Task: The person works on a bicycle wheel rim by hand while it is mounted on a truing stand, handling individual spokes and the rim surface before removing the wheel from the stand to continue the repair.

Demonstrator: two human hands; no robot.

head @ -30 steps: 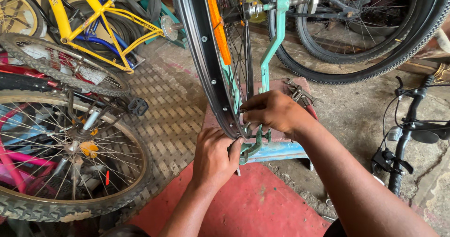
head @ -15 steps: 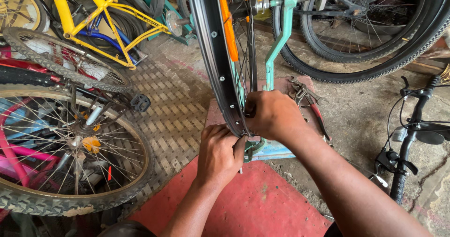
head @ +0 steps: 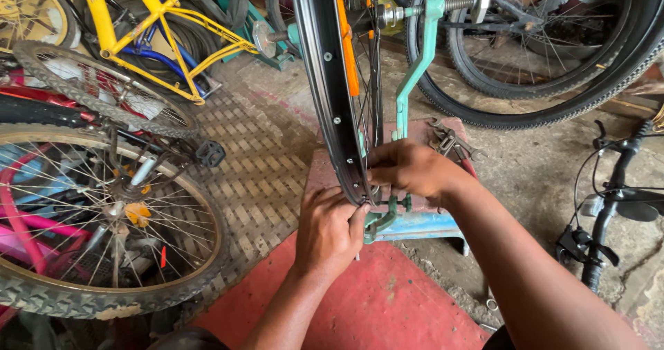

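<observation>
1. Bare concrete floor [head: 539, 177], stained and cracked, runs behind the green stand [head: 415, 80]; a woven mat [head: 256, 170] lies to the left of the stand and a red mat [head: 387, 308] lies in front of it, nearest the camera.
2. Bicycles crowd the room: a yellow frame [head: 138, 18] far left of the stand, a spoked wheel with a knobbly tyre [head: 104, 232] low on that same side, a large black tyre [head: 553, 52] behind the stand, and black handlebars [head: 615, 177] well to its right.
3. Upright in the stand sits the bare black rim [head: 332, 94], its axle in the stand's top, with an orange reflector [head: 348, 42] among the spokes.
4. Left hand [head: 330, 232] is clenched around something small at the rim's lowest point, just in front of the stand's base; what it holds is hidden.
5. Right hand [head: 408, 170] pinches the rim's lower edge from the stand's side, fingers closed on it.
6. Wrenches [head: 449, 139] lie on the reddish block just behind the right hand.
7. Compared with half a second earlier, both hands keep the same grip at the rim's bottom, and the view has shifted only slightly.
</observation>
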